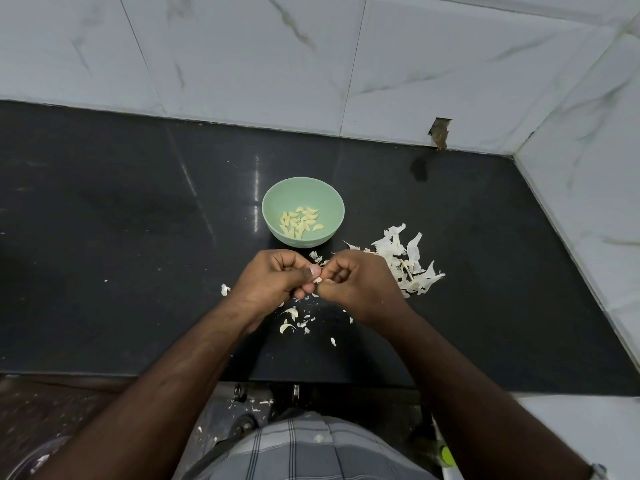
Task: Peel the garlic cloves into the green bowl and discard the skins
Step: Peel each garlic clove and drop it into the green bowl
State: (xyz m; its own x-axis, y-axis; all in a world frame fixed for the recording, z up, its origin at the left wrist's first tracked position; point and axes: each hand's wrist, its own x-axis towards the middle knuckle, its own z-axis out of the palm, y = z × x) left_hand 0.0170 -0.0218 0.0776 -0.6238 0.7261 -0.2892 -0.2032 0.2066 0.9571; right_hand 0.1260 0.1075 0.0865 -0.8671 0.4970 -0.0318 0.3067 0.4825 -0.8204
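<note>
A green bowl [277,199] stands on the black counter and holds several peeled yellow garlic cloves [300,222]. Just in front of it my left hand [273,278] and my right hand [356,282] meet, fingers curled. Between their fingertips they pinch a small garlic clove [317,279], only a pale sliver of which shows. A heap of white garlic skins [405,261] lies right of my right hand. Smaller skin scraps [292,318] are scattered on the counter under my wrists.
The black counter [121,220] runs left to right, with white marble-look tiled walls behind and on the right. Its front edge lies under my forearms. Bits of skin lie on the floor below. A green-capped object [446,457] shows at bottom right.
</note>
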